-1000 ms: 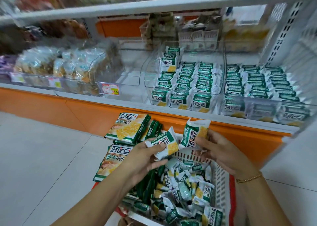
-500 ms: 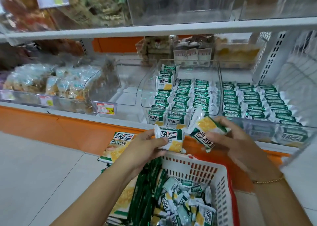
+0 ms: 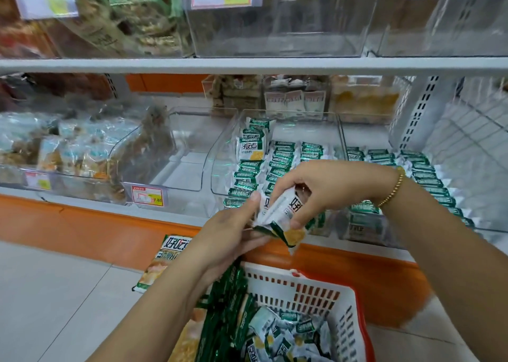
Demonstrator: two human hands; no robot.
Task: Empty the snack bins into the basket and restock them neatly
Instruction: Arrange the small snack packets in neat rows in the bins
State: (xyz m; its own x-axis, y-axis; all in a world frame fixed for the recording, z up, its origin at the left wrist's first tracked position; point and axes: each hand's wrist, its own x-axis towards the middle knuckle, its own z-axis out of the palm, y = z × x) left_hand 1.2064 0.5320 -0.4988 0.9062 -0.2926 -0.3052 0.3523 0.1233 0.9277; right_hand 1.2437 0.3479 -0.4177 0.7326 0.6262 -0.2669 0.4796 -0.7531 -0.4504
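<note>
Both hands meet in front of the shelf edge, holding small white-and-green snack packets point(image 3: 280, 218) pressed together. My left hand point(image 3: 231, 232) pinches them from the left; my right hand point(image 3: 327, 188) grips them from above, fingers curled round. Behind the hands a clear bin point(image 3: 275, 119) holds neat rows of the same packets, and a second bin point(image 3: 439, 185) to its right is also filled in rows. Below, the white and red basket point(image 3: 316, 290) holds several loose packets point(image 3: 286, 334) and larger green bags point(image 3: 228, 306).
An empty clear bin point(image 3: 181, 158) stands left of the stocked ones, with a price tag point(image 3: 147, 195) at its front. Further left are bins of other wrapped snacks point(image 3: 55, 147). An upper shelf point(image 3: 247, 66) carries more clear bins. Pale floor tiles point(image 3: 55, 293) lie at left.
The two hands have come together, joining their separate packets into one stack, and rose towards the shelf. The view tilted upward, showing more of the upper shelf.
</note>
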